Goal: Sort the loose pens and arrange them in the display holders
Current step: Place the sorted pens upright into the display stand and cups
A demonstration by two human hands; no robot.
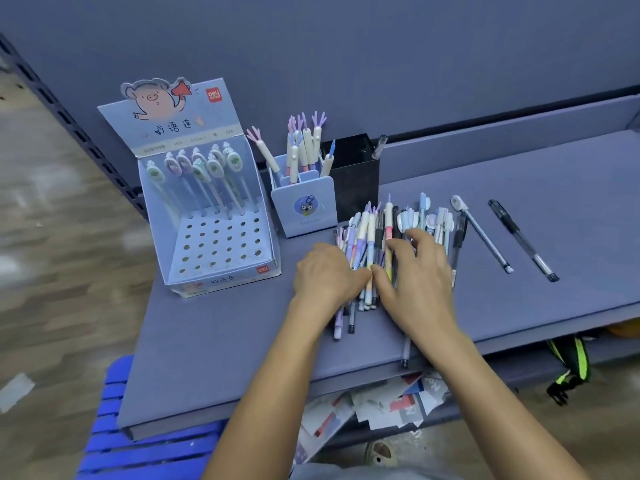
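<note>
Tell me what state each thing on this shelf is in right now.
Display box: open, pens at the back, front holes empty.
Blue holder: upright, several pens standing in it.
Black holder: upright, one pen inside.
Pen pile: loose, lying flat under both hands.
Two pens: lying flat, apart from pile.
Left hand: on pile, fingers hidden.
Right hand: fingers spread on pile.

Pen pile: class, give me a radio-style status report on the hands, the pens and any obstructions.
Left hand at left edge of pen pile, grip unclear. Right hand spread over it. Display box mostly empty, nothing blocking it.
</note>
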